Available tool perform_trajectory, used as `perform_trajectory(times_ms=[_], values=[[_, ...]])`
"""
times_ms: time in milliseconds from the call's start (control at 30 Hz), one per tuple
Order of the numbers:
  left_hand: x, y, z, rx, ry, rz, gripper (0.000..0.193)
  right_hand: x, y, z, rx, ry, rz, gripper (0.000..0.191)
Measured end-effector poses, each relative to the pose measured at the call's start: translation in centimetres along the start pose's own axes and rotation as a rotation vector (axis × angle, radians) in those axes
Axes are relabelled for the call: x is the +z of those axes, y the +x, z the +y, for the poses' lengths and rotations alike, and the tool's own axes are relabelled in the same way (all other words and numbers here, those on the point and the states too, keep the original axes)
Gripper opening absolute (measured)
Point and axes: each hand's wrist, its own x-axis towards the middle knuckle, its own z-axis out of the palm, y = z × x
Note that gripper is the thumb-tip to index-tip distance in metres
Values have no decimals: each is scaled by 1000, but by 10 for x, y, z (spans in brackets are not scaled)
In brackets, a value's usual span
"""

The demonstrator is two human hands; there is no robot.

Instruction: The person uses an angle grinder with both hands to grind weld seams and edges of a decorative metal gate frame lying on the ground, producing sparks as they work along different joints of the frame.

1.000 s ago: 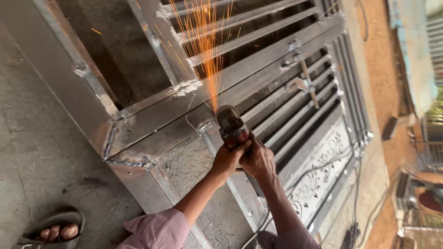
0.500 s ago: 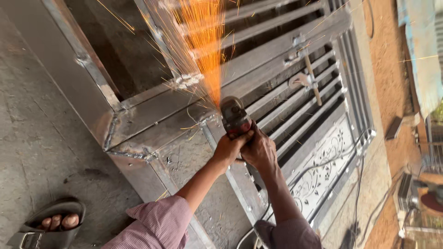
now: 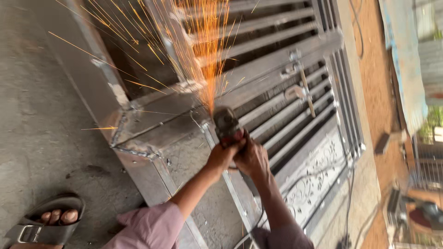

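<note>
You are grinding a weld on the steel gate (image 3: 286, 60), which lies flat on the floor (image 3: 41, 115). Your left hand (image 3: 222, 157) and right hand (image 3: 251, 159) are both clamped on the grinder (image 3: 226, 124), close together, one just behind the other. The disc meets the frame near its corner joint (image 3: 203, 113), and sparks (image 3: 203, 50) fan up and away from you across the bars. Your sandalled foot (image 3: 46, 221) rests on the floor, well apart from the cut. This looks like mid-pass work. The next move likely calls for a firm two-handed grip, a steady disc angle, and keeping the cable (image 3: 258, 221) behind the tool.
</note>
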Motion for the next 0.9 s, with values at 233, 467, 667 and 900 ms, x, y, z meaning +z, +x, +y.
perform_trajectory(times_ms=[233, 467, 667, 900], values=[[-2, -6, -5, 27, -13, -47, 67, -4, -10, -5, -89, 49, 79, 61], [-4, -9, -6, 24, 5, -47, 65, 0, -10, -3, -68, 31, 68, 63], [1, -3, 10, 8, 1, -76, 66, -5, -1, -2, -44, 37, 66, 53], [-3, -12, 0, -16, 20, -50, 67, -6, -12, -10, 28, 3, -19, 67]])
